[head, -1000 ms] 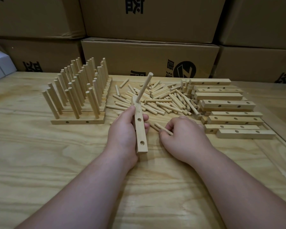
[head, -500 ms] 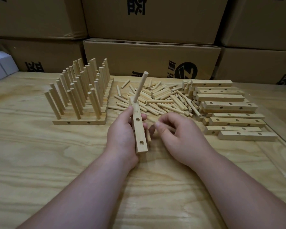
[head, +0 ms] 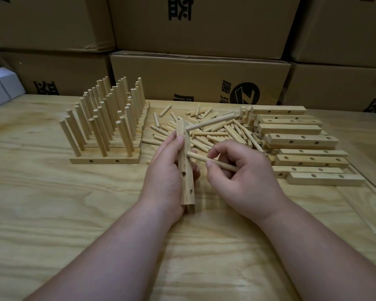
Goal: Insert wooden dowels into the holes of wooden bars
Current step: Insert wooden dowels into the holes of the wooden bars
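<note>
While gripped in the left hand (head: 168,168), bar (head: 186,170) lengthwise away; right hand (head: 241,170) pinching dowel (head: 213,161) pointing at it.

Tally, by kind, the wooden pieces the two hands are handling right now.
Pale rectangular wooden bar with drilled holes, gripped by the left hand: 1
Pale round wooden dowels: 2 (the seated dowel sticking out near the bar's far end, the loose dowel pinched by the right hand)
Total: 3
</note>
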Tool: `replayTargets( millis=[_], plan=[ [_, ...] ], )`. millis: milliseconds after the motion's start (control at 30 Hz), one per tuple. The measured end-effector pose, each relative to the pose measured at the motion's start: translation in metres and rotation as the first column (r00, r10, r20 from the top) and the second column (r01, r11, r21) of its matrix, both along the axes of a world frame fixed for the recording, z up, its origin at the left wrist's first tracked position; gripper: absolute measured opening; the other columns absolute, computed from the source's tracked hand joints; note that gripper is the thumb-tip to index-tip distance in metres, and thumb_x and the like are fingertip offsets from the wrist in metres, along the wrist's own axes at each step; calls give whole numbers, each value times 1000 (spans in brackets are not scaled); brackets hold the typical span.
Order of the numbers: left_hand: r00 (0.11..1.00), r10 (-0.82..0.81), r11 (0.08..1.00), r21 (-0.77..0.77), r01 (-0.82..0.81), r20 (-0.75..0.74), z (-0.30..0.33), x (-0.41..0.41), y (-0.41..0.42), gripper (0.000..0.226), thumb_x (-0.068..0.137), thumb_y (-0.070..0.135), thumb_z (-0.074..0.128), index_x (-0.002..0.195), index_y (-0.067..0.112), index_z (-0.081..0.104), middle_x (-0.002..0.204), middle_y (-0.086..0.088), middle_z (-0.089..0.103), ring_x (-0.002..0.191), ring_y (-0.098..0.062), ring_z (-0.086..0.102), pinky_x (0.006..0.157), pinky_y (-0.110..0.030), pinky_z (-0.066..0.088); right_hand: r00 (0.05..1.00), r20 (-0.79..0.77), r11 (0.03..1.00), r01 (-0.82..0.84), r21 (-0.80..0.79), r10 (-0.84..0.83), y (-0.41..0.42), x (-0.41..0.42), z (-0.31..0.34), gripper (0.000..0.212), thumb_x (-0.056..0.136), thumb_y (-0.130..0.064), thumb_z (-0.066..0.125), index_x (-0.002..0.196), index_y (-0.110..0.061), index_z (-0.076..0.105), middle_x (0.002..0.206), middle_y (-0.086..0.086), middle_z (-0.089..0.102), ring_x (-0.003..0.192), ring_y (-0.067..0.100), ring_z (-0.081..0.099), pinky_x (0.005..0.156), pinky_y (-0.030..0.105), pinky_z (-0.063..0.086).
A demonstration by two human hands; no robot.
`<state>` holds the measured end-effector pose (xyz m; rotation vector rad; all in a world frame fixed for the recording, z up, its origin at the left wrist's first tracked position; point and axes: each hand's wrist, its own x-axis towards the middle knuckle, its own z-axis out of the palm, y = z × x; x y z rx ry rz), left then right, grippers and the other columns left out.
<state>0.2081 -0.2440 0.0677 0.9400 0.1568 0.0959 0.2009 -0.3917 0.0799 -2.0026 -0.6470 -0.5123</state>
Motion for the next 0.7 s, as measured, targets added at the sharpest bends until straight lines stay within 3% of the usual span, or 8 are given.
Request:
replayTargets(
  millis=[300, 400, 500, 600, 700],
  plan=[
    [1000, 23, 999, 38, -24, 21, 2, -2, -3, 22, 95, 34, 65, 115, 34, 74, 71, 1, 67, 55, -13, 57, 48, -26, 49, 977, -212, 998, -16, -68, 2, -17, 1, 14, 9, 86, -23, 76, 92, -29, 78, 75, -15, 70, 67, 4, 64, 54, 13, 48],
    [999, 33, 993, 115, -37, 44, 0, -3, -4, 22, 91, 36, 68, 112, 37, 75, 76, -1, 70, 57, -12, 60, 49, -26, 50, 972, -232, 986, -14, -164, -24, -21, 1, 23, 9, 88, -35, 73, 92, -42, 76, 88, -27, 70, 85, -7, 65, 65, 12, 51],
    [998, 36, 986, 162, -46, 60, 0, -4, -5, 29, 89, 38, 70, 117, 32, 75, 79, -2, 70, 61, -12, 61, 52, -26, 51, 972, -229, 963, -7, -269, -57, -21, 1, 32, 7, 90, -42, 68, 93, -44, 74, 92, -39, 65, 92, -16, 59, 70, 11, 45],
    [998, 46, 988, 145, -51, 40, 1, -4, -5, 29, 92, 39, 67, 118, 27, 75, 78, -2, 70, 58, -13, 60, 50, -25, 50, 969, -235, 951, 5, -308, -81, -17, 0, 35, 8, 92, -44, 65, 94, -44, 72, 89, -32, 66, 87, -11, 61, 65, 17, 50],
    [999, 33, 991, 132, -35, 16, 3, -5, -5, 28, 97, 40, 62, 118, 26, 73, 75, 0, 69, 58, -12, 61, 49, -25, 50, 968, -236, 965, 17, -262, -81, -13, -1, 34, 5, 91, -41, 68, 95, -39, 66, 78, -20, 65, 65, -1, 60, 54, 18, 50]
  ],
)
